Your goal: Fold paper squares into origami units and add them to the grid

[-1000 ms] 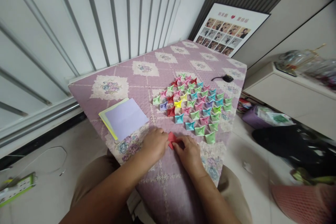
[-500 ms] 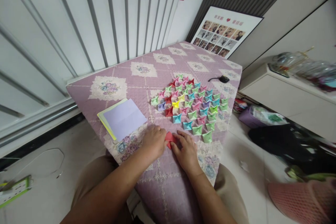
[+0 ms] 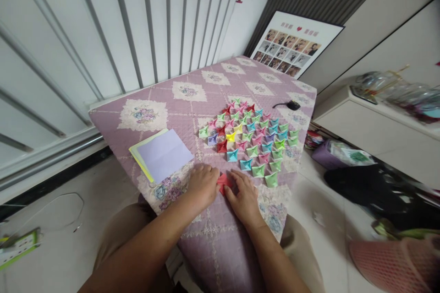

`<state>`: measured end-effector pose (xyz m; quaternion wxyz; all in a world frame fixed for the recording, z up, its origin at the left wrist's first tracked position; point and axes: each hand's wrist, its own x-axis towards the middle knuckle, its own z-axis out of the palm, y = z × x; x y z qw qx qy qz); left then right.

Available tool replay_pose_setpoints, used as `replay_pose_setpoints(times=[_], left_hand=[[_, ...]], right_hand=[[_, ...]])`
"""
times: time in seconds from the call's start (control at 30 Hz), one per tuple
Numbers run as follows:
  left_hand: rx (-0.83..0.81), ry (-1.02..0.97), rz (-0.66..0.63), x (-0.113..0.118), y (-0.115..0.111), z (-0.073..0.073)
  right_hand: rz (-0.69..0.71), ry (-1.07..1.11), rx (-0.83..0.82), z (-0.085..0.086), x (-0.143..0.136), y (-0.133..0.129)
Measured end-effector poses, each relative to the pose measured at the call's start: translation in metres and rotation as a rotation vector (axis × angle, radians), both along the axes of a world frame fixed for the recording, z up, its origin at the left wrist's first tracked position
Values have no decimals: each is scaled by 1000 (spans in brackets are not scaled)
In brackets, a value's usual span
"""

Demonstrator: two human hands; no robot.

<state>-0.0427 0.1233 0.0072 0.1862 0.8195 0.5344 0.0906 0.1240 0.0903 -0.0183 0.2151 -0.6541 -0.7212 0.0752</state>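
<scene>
A small folded piece of red origami paper [image 3: 224,183] lies on the table between my hands. My left hand [image 3: 204,184] has its fingers closed on the paper's left side. From the right, my right hand [image 3: 243,193] presses the paper's other edge, thumb low and fingers bent above it. My fingers hide part of the folds. Just beyond them stand several rows of folded paper stars [image 3: 246,137] in green, pink, blue, red and yellow. To the left of my left hand is a stack of square paper sheets [image 3: 168,153], lavender on top with yellow and pale green below.
A purple floral cloth [image 3: 137,130] covers the table. Toward its far right lies a small black object with a cord [image 3: 293,105]. A white radiator [image 3: 154,23] borders the left side, and a photo board [image 3: 295,41] stands behind. A pink basket [image 3: 385,261] is on the floor.
Both hands stay on the red paper in nearly the same pose. The view has shifted very slightly; nothing else has visibly moved.
</scene>
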Motion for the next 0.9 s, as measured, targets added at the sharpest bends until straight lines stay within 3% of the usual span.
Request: replay_pose_setpoints(times=[0.37, 0.9], left_hand=[[7, -5, -3, 0, -2, -1], [-8, -95, -85, 0, 3, -5]], right_hand=[[-13, 66, -40, -1, 1, 0], [96, 313, -34, 1, 10, -1]])
